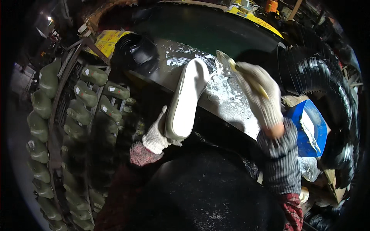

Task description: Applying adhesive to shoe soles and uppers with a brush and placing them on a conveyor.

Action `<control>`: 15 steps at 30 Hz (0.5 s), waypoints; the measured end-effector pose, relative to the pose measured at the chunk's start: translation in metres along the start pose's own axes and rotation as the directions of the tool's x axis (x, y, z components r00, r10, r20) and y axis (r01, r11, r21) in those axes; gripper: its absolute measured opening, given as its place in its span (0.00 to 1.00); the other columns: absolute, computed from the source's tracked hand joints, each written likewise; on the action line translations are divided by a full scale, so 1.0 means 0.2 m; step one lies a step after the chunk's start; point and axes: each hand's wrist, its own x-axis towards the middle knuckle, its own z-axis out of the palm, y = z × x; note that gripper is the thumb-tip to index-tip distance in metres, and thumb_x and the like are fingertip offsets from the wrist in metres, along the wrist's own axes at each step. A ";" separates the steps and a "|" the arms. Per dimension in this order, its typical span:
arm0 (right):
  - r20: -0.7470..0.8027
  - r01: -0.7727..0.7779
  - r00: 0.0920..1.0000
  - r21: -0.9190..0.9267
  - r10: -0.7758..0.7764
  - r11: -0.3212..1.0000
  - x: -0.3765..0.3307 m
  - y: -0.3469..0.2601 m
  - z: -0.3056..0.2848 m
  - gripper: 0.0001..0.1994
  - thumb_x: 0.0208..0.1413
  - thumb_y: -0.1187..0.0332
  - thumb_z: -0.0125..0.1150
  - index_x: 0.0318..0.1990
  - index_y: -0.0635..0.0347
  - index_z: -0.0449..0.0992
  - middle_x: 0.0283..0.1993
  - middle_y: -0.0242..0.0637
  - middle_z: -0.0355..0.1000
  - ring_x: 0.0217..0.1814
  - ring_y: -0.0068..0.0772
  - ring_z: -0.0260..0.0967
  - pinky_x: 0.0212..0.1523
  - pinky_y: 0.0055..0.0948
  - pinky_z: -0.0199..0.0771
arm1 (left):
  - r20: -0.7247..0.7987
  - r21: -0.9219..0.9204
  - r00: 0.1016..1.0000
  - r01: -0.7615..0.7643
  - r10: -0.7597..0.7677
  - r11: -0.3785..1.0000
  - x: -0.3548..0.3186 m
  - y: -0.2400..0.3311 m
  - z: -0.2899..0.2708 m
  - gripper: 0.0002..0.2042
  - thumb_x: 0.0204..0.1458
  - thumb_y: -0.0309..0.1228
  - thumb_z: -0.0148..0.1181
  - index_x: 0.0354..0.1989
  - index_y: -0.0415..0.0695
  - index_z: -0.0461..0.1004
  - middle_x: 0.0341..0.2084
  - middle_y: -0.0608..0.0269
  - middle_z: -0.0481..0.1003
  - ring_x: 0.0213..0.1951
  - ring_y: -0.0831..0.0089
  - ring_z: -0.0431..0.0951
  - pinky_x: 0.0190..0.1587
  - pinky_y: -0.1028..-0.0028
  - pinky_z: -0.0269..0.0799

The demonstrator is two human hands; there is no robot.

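My left hand [156, 133], in a whitish knit glove, grips a shoe last [184, 104] from below and behind, near its heel end. The last is tilted, with its white, foot-shaped bottom facing up and its toe pointing away from me. The fingers under it are mostly hidden. My right hand [257, 86], in a cream glove, is closed on a flat, pale brush-like tool [227, 61], its tip pointing away to the left. The tool is apart from the last, above a metal worktop [231, 102] smeared with white paste.
On the left, racks hold several olive-green lasts [86, 94]. A black round object [137, 50] stands by the worktop's left end. A blue container [300, 144] with white paste is at right, beside glossy black ribbed pieces [308, 71]. Yellow sheets [110, 42] lie at the back left.
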 end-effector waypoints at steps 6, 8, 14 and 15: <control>0.292 0.056 0.953 0.078 -0.077 0.995 0.12 0.29 0.21 0.09 0.52 0.72 0.61 0.40 0.61 0.79 0.39 0.47 0.76 0.41 0.48 0.75 0.41 0.34 0.76 | -0.168 0.126 0.972 -0.145 0.165 0.981 -0.04 -0.05 0.13 0.26 0.65 0.50 0.41 0.63 0.44 0.62 0.53 0.54 0.73 0.51 0.60 0.77 0.48 0.52 0.79; 0.346 0.292 0.896 0.012 -0.277 0.956 0.09 0.00 0.17 0.13 0.53 0.73 0.59 0.46 0.56 0.77 0.33 0.42 0.73 0.35 0.45 0.72 0.34 0.37 0.73 | -0.166 0.356 0.974 -0.087 0.154 0.930 -0.04 0.04 0.20 0.30 0.63 0.55 0.39 0.62 0.43 0.62 0.46 0.55 0.77 0.34 0.56 0.83 0.25 0.50 0.81; 0.557 0.355 0.770 0.032 -0.311 0.934 0.03 -0.35 0.05 0.14 0.50 0.67 0.58 0.47 0.49 0.77 0.39 0.33 0.75 0.36 0.34 0.74 0.27 0.30 0.75 | 0.503 0.816 0.759 -0.259 0.414 -0.516 0.23 0.36 0.46 0.39 0.50 0.42 0.66 0.66 0.36 0.54 0.58 0.45 0.67 0.60 0.54 0.67 0.61 0.59 0.65; 0.539 0.334 0.806 -0.073 -0.245 0.940 0.02 -0.30 0.07 0.13 0.50 0.67 0.59 0.45 0.49 0.78 0.39 0.33 0.75 0.35 0.34 0.74 0.26 0.30 0.75 | 0.495 0.754 0.782 -0.169 0.380 -0.635 0.36 0.43 0.51 0.42 0.48 0.38 0.69 0.66 0.33 0.52 0.57 0.42 0.67 0.60 0.54 0.67 0.60 0.62 0.66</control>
